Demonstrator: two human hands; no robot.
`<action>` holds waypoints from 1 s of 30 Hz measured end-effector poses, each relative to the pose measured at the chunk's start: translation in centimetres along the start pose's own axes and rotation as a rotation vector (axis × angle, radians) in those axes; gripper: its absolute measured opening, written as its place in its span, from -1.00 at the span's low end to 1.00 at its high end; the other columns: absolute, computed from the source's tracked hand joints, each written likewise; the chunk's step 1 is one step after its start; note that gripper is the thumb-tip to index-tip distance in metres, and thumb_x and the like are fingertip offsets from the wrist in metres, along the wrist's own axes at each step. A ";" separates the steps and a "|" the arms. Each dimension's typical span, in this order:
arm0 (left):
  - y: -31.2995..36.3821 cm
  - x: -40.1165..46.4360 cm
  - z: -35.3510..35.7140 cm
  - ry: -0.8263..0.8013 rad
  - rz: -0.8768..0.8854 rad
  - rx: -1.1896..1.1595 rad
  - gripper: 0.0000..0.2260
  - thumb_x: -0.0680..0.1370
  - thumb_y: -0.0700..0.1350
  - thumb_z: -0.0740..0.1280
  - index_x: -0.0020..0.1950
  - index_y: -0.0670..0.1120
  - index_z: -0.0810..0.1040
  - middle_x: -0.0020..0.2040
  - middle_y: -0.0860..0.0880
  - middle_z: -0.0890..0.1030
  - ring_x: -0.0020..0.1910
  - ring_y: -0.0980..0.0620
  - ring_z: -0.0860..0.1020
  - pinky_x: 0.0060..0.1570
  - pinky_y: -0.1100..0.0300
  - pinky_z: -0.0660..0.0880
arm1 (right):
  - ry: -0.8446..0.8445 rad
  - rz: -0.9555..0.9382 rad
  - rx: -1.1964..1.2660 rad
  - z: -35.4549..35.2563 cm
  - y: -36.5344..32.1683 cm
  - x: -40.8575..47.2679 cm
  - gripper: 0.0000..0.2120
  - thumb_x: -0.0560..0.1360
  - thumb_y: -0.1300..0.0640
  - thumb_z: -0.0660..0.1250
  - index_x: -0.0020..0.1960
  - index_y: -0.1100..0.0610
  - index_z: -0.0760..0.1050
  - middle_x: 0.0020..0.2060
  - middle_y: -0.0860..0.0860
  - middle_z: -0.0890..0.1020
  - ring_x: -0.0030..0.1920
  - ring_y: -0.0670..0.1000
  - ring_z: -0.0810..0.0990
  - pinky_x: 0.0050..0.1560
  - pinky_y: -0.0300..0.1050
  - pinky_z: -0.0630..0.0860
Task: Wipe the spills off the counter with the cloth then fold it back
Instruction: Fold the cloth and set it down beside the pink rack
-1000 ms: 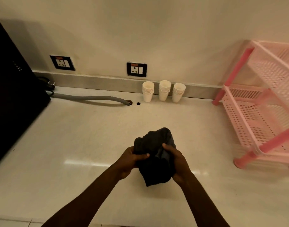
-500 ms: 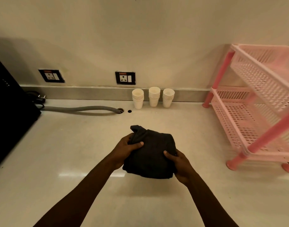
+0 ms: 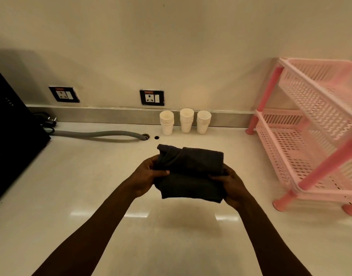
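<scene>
Cloth (image 3: 191,172), dark, half-folded, is held above the bench (image 3: 91,186); left hand (image 3: 145,176) and right hand (image 3: 231,184) each have a closed grip on one end. Judgement: align the edges, flatten the bunched upper-left corner, then lay it down. No legible writing; socket labels are blurred.

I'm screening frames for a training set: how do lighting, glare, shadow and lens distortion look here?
Head view: dim, warm yellowish light; two bright glare patches on the counter below the hands; a soft shadow under the dark cloth, held by the left hand and right hand; wide-angle bending tilts the pink rack; the black appliance is nearly featureless.
</scene>
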State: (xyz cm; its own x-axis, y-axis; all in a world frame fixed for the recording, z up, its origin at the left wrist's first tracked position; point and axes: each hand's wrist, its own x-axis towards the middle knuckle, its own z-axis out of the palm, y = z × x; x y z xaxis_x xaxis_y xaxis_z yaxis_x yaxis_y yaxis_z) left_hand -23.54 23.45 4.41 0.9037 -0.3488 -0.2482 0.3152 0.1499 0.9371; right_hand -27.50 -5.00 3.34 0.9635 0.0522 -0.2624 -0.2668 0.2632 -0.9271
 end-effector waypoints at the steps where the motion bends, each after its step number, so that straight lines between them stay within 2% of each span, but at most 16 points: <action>1: 0.3 -0.1 0.1 -0.039 0.034 0.019 -0.61 0.53 -0.45 0.34 0.20 -0.03 0.64 0.15 -0.06 0.72 0.20 -0.11 0.66 -0.01 0.14 0.65 | -0.029 -0.023 -0.019 -0.2 -0.6 -0.1 -0.57 0.51 0.41 0.31 -0.03 -0.10 0.72 -0.05 0.03 0.76 -0.05 0.06 0.75 -0.18 -0.10 0.67; 3: 1.2 -0.4 0.1 -0.128 0.105 0.075 -0.62 0.56 -0.50 0.25 0.07 -0.08 0.70 0.20 -0.12 0.69 0.25 -0.15 0.63 0.06 0.08 0.63 | -0.101 -0.067 -0.051 -0.9 -1.8 -0.2 -0.49 0.56 0.46 0.17 -0.07 -0.06 0.74 -0.07 0.01 0.77 -0.03 0.02 0.74 -0.12 -0.12 0.67; 5: 2.1 -0.5 0.0 -0.224 0.129 0.093 -0.57 0.53 -0.53 0.19 -0.16 -0.09 0.71 0.30 -0.12 0.64 0.34 -0.14 0.58 0.17 0.02 0.62 | -0.177 -0.108 -0.071 -1.7 -3.0 -0.2 -0.47 0.55 0.51 0.09 -0.11 0.07 0.73 0.10 0.11 0.72 0.15 0.09 0.68 0.08 -0.02 0.65; 7: 2.8 -0.6 0.1 -0.290 0.134 0.129 -0.56 0.50 -0.53 0.18 -0.23 -0.08 0.69 0.36 -0.11 0.60 0.39 -0.12 0.55 0.25 -0.01 0.59 | -0.207 -0.106 -0.077 -2.5 -3.7 0.1 -0.49 0.53 0.56 0.06 -0.22 0.15 0.67 0.23 0.21 0.64 0.28 0.18 0.59 0.24 0.13 0.55; 9: 3.0 -0.4 0.3 -0.303 0.141 0.192 -0.57 0.56 -0.53 0.17 -0.09 -0.09 0.70 0.39 -0.11 0.58 0.41 -0.09 0.53 0.30 -0.05 0.56 | -0.191 -0.085 -0.084 -3.1 -3.9 0.3 -0.52 0.54 0.54 0.07 -0.19 0.16 0.66 0.24 0.23 0.63 0.29 0.21 0.58 0.26 0.19 0.50; 12: 2.8 0.2 0.7 -0.235 0.140 0.283 -0.65 0.60 -0.46 0.23 0.29 -0.16 0.57 0.36 -0.11 0.60 0.37 -0.08 0.56 0.28 -0.01 0.58 | -0.142 -0.066 -0.058 -3.5 -3.6 0.3 -0.60 0.59 0.44 0.10 0.09 0.13 0.65 0.17 0.18 0.67 0.17 0.16 0.64 0.10 0.07 0.57; 15: 2.2 0.9 0.8 -0.245 0.048 0.393 -0.60 0.64 -0.39 0.22 0.41 -0.05 0.45 0.23 -0.19 0.66 0.24 -0.17 0.61 0.16 0.00 0.61 | -0.056 -0.024 -0.040 -4.1 -3.0 0.3 -0.62 0.62 0.37 0.11 0.15 0.08 0.64 0.12 0.18 0.69 0.03 0.11 0.67 -0.05 -0.02 0.59; 17: 1.7 1.2 0.7 -0.279 -0.022 0.425 -0.53 0.64 -0.39 0.16 0.42 0.08 0.41 0.14 -0.22 0.67 0.12 -0.15 0.65 0.07 0.02 0.63 | 0.010 0.015 -0.018 -4.4 -2.4 0.3 -0.68 0.63 0.31 0.14 0.17 0.13 0.63 0.17 0.21 0.67 0.07 0.13 0.67 0.00 -0.01 0.60; 19: 1.3 1.5 0.9 -0.309 -0.084 0.378 -0.48 0.61 -0.42 0.10 0.38 0.12 0.43 0.12 -0.19 0.67 0.06 -0.10 0.65 -0.01 0.05 0.62 | 0.072 0.062 0.005 -4.9 -1.6 0.4 -0.72 0.64 0.24 0.15 0.20 0.18 0.61 0.19 0.20 0.66 0.18 0.19 0.64 0.07 0.01 0.59; 21: 0.9 2.1 1.2 -0.316 -0.127 0.314 -0.53 0.59 -0.41 0.07 0.28 0.01 0.55 0.16 -0.15 0.66 0.07 -0.12 0.64 -0.02 0.03 0.62 | 0.123 0.131 0.009 -5.4 -1.1 0.4 -0.71 0.65 0.11 0.18 0.21 0.18 0.62 0.17 0.19 0.66 0.22 0.26 0.60 0.07 0.06 0.59; 24: -0.2 3.6 1.5 -0.259 -0.182 0.238 -0.65 0.59 -0.29 0.08 0.10 -0.11 0.65 0.20 -0.15 0.62 0.09 -0.17 0.60 -0.02 0.00 0.59 | 0.099 0.258 -0.039 -5.9 -0.6 0.1 -0.63 0.63 -0.15 0.19 0.23 0.03 0.63 0.16 0.15 0.66 0.16 0.23 0.64 0.06 0.14 0.63; 25: -0.7 4.2 1.6 -0.240 -0.211 0.190 -0.67 0.58 -0.21 0.09 0.09 -0.14 0.66 0.19 -0.15 0.61 0.10 -0.18 0.59 -0.02 0.00 0.58 | 0.084 0.254 -0.083 -6.0 -0.4 0.1 -0.66 0.60 -0.15 0.25 0.24 0.00 0.61 0.16 0.13 0.65 0.15 0.21 0.64 0.03 0.10 0.65; 27: -1.4 5.3 1.9 -0.191 -0.254 0.144 -0.69 0.60 -0.03 0.17 0.05 -0.15 0.66 0.14 -0.14 0.62 0.09 -0.17 0.57 -0.06 0.03 0.56 | 0.075 0.189 -0.174 -6.4 0.1 0.3 -0.65 0.50 0.02 0.45 0.27 -0.01 0.56 0.16 0.16 0.65 0.11 0.15 0.67 -0.06 -0.03 0.67; 29: -2.0 6.5 2.7 -0.108 -0.212 0.274 -0.74 0.56 0.12 0.37 -0.05 -0.07 0.65 0.03 -0.11 0.63 0.02 -0.11 0.58 -0.14 0.07 0.55 | 0.088 0.131 -0.225 -7.1 0.3 0.8 -0.54 0.44 0.23 0.52 0.30 0.04 0.53 0.09 0.22 0.68 0.05 0.14 0.70 -0.08 -0.09 0.66; 30: -2.2 7.3 3.1 -0.064 -0.160 0.384 -0.78 0.50 0.10 0.48 -0.08 -0.03 0.62 -0.02 -0.10 0.62 -0.01 -0.09 0.59 -0.16 0.04 0.55 | 0.099 0.109 -0.231 -7.5 0.0 1.1 -0.54 0.44 0.29 0.51 0.30 0.07 0.53 0.05 0.22 0.69 0.02 0.14 0.71 -0.10 -0.10 0.66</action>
State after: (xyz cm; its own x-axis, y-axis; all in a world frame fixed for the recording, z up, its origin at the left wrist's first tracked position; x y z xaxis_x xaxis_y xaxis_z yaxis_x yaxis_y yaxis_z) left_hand -18.54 17.68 1.34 0.8284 -0.3984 -0.3937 0.3082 -0.2627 0.9143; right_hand -26.64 -12.20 1.01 0.9253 -0.0290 -0.3780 -0.3771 0.0339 -0.9256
